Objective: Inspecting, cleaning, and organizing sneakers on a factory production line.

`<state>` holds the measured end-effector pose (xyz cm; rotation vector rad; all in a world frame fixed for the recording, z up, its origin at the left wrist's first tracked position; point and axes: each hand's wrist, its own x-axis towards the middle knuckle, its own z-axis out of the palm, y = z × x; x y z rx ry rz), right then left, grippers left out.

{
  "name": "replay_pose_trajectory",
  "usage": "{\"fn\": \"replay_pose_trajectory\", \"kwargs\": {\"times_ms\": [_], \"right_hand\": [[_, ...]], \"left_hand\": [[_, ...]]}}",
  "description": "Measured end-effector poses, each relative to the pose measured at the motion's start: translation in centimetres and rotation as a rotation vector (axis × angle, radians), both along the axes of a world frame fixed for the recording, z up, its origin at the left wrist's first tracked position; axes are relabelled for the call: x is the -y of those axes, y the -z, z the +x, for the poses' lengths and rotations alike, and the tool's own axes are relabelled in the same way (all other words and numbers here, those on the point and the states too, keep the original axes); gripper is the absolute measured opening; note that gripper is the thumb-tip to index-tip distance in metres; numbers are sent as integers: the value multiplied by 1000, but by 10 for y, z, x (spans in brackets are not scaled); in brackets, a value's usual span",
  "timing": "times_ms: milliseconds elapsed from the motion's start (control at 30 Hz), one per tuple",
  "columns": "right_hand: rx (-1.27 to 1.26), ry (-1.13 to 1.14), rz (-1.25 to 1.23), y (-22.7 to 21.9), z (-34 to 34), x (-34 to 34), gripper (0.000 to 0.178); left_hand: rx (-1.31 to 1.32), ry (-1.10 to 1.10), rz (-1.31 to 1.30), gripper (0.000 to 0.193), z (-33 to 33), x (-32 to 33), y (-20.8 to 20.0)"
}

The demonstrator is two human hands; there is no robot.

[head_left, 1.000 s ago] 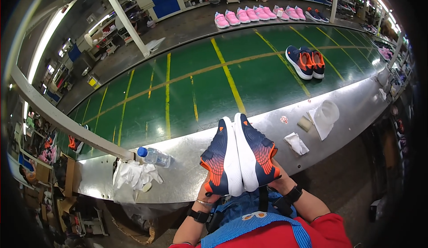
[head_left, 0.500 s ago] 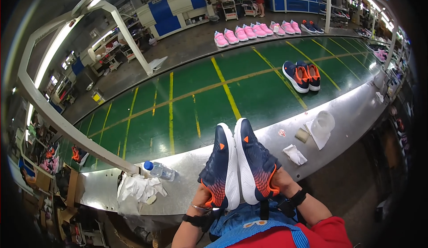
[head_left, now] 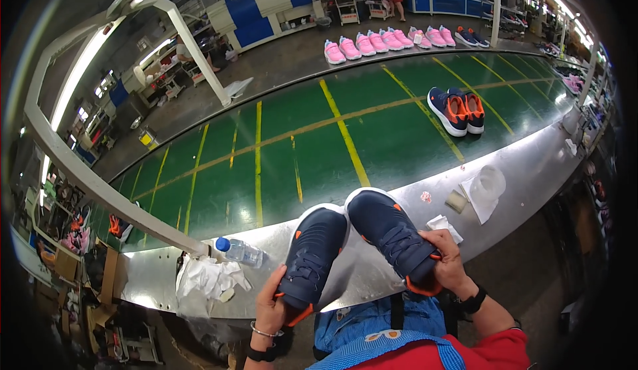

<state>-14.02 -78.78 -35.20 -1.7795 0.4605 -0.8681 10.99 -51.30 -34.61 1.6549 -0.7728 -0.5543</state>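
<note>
A pair of navy sneakers with orange collars and white soles is held up in front of me, above the metal ledge. My left hand [head_left: 270, 307] grips the left sneaker [head_left: 311, 253] by its heel end, thumb along the outer side. At its own heel, the right sneaker [head_left: 392, 234] is in my right hand [head_left: 448, 263], fingers over the collar. Both uppers face me with laces and straps showing. The toes point away and nearly meet, while the heels are spread apart. Some fingers are hidden behind or inside the shoes.
Beyond the metal ledge [head_left: 352, 290] runs a green belt [head_left: 292, 150], carrying another navy-orange pair [head_left: 456, 112]. Pink sneakers [head_left: 385, 41] line its far side. Nearby are a blue-capped bottle [head_left: 239, 251], crumpled white paper [head_left: 206, 277], a beige block [head_left: 456, 200] and a clear cup [head_left: 490, 182].
The sneakers have turned from soles together, sides showing, to uppers facing me. Their heels have moved apart, and both hands have spread outward with them.
</note>
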Motion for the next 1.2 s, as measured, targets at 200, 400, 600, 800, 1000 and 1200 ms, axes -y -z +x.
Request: {"fn": "replay_pose_trajectory", "kwargs": {"times_ms": [200, 400, 600, 800, 1000, 1200], "right_hand": [[-305, 111, -618, -39, 28, -25, 51], [-452, -139, -787, -5, 46, -39, 46], [-223, -86, -321, -17, 39, 9, 27], [-381, -100, 216, 36, 23, 48, 38], [-380, -312, 676, 55, 24, 30, 49], [-456, -342, 621, 45, 23, 34, 51]], "left_hand": [[948, -98, 300, 54, -41, 22, -17], [1009, 171, 479, 54, -63, 48, 1], [578, 6, 145, 48, -12, 47, -8], [-50, 13, 271, 47, 24, 35, 17], [191, 295, 484, 45, 63, 60, 65], [224, 433, 432, 45, 77, 109, 55]]}}
